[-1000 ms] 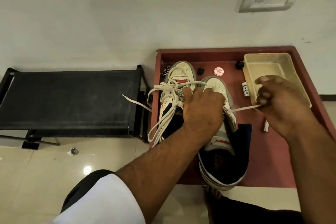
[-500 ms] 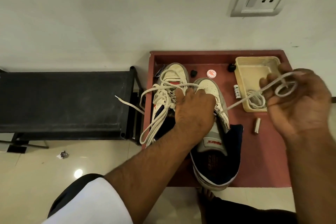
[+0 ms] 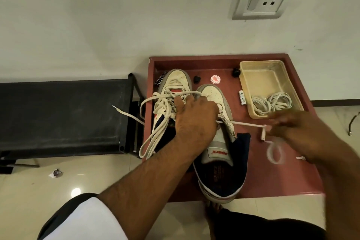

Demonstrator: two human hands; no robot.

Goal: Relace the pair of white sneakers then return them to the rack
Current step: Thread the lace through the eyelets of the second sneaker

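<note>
the left hand (image 3: 194, 121) lies curled over the two white sneakers (image 3: 214, 103) on the red tray (image 3: 282, 177), near its back edge. the blurry right hand (image 3: 303, 134) pinches a flat white lace (image 3: 245, 123), pulled tight from the right sneaker.

L hand (image 3: 194, 121) palm down, fingers curled, pressing over both sneaker throats; forearm runs back toward 7 o'clock, white sleeve at elbow. R hand (image 3: 296, 132) at 3 o'clock of L, motion-blurred, fingertips pinching a taut lace; forearm exits toward 5 o'clock.
</note>
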